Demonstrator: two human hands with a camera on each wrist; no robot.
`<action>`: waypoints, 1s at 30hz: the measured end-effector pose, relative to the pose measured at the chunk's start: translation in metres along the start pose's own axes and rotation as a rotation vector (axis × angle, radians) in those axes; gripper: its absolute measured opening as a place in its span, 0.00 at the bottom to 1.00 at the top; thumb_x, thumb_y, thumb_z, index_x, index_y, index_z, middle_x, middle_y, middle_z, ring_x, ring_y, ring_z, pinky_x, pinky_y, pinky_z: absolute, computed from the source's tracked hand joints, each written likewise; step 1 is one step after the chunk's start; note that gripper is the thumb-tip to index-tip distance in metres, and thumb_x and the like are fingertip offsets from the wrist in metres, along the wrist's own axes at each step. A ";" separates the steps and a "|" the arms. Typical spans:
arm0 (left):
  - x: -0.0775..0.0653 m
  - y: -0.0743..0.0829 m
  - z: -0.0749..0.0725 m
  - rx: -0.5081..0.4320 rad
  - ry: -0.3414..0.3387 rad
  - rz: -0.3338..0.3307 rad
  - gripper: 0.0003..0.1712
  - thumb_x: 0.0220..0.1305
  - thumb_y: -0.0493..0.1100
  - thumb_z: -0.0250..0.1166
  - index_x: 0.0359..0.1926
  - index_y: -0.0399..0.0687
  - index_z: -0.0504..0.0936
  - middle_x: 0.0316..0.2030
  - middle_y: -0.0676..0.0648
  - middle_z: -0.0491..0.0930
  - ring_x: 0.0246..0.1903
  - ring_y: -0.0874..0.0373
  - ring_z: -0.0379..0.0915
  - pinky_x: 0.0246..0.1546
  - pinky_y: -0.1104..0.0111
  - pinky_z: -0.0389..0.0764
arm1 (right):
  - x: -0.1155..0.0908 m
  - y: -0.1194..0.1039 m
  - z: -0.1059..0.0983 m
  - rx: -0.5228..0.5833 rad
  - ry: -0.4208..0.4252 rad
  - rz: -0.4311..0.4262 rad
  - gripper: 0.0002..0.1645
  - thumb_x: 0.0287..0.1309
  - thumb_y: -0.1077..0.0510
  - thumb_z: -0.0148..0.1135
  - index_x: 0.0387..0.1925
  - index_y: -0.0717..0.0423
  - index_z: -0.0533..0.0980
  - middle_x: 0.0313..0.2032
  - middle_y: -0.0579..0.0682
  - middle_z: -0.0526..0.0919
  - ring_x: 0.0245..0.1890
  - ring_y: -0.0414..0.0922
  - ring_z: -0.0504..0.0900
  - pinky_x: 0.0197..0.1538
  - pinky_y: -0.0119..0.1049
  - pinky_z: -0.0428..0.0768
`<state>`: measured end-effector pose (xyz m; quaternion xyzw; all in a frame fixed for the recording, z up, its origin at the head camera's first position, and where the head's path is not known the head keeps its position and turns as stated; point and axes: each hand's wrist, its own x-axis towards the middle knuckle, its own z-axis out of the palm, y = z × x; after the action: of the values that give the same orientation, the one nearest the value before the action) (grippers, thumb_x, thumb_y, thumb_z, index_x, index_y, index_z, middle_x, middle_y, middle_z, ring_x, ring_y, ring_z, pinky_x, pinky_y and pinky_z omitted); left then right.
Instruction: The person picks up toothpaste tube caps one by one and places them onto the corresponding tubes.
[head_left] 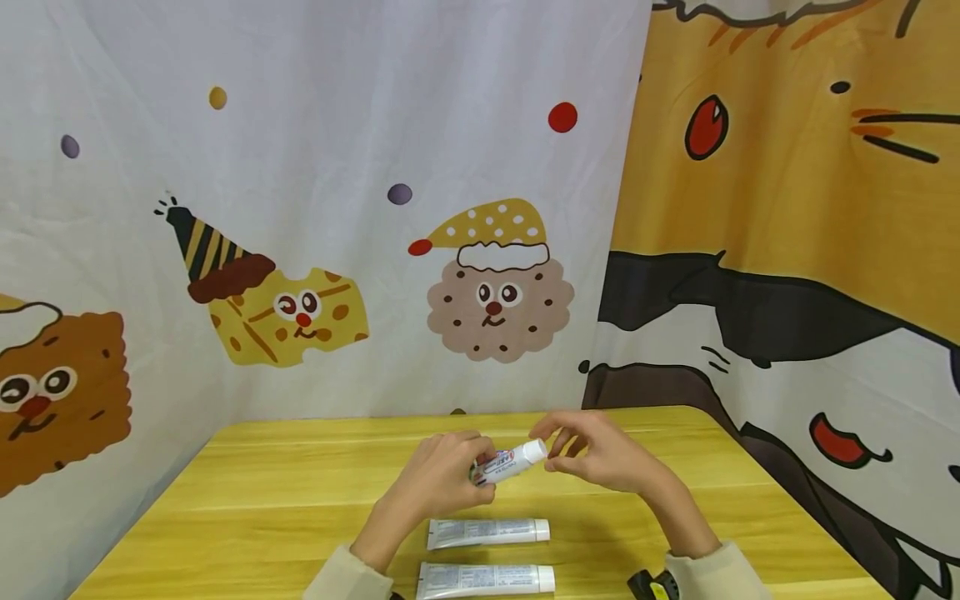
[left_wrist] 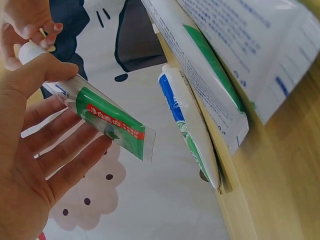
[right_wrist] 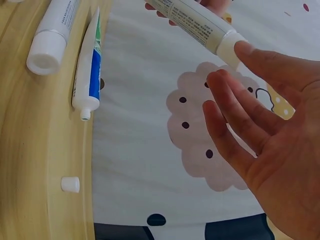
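Note:
My left hand holds a capped toothpaste tube, white with a green and red label, its white cap toward the right. Thumb and fingers are round the tube's body. The right hand is at the cap, fingers bent loosely and spread. In the right wrist view its thumb overlaps the cap's edge, but a grip does not show. On the table beyond lies an uncapped tube with a bare nozzle, mostly hidden in the head view. A small white cap stands near it.
Two more capped toothpaste tubes lie side by side nearer me, one behind the other. All are on a yellow wood-grain table. A cartoon-printed curtain hangs behind the table's far edge.

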<state>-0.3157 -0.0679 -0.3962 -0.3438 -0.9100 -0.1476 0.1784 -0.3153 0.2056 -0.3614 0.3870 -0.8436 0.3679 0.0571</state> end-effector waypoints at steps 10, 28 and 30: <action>0.000 0.000 -0.001 -0.005 0.008 0.013 0.12 0.52 0.52 0.75 0.38 0.58 0.86 0.31 0.62 0.79 0.24 0.70 0.66 0.24 0.76 0.68 | 0.001 0.000 0.001 -0.027 0.017 0.028 0.12 0.61 0.55 0.73 0.46 0.48 0.83 0.42 0.47 0.88 0.34 0.38 0.83 0.37 0.35 0.85; 0.000 0.001 -0.001 0.003 0.003 0.007 0.13 0.51 0.52 0.75 0.38 0.58 0.86 0.30 0.62 0.79 0.23 0.70 0.66 0.23 0.75 0.67 | 0.001 0.004 0.003 -0.035 0.021 0.090 0.09 0.71 0.48 0.63 0.45 0.46 0.83 0.31 0.41 0.87 0.25 0.36 0.82 0.30 0.35 0.83; 0.000 0.001 -0.001 0.004 0.006 0.008 0.13 0.51 0.52 0.75 0.38 0.59 0.86 0.30 0.62 0.79 0.23 0.70 0.66 0.23 0.75 0.67 | 0.000 0.003 0.003 -0.038 0.031 0.097 0.12 0.71 0.48 0.63 0.49 0.47 0.82 0.34 0.43 0.87 0.28 0.37 0.82 0.31 0.35 0.83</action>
<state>-0.3150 -0.0675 -0.3954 -0.3465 -0.9085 -0.1462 0.1824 -0.3168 0.2048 -0.3647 0.3387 -0.8672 0.3603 0.0596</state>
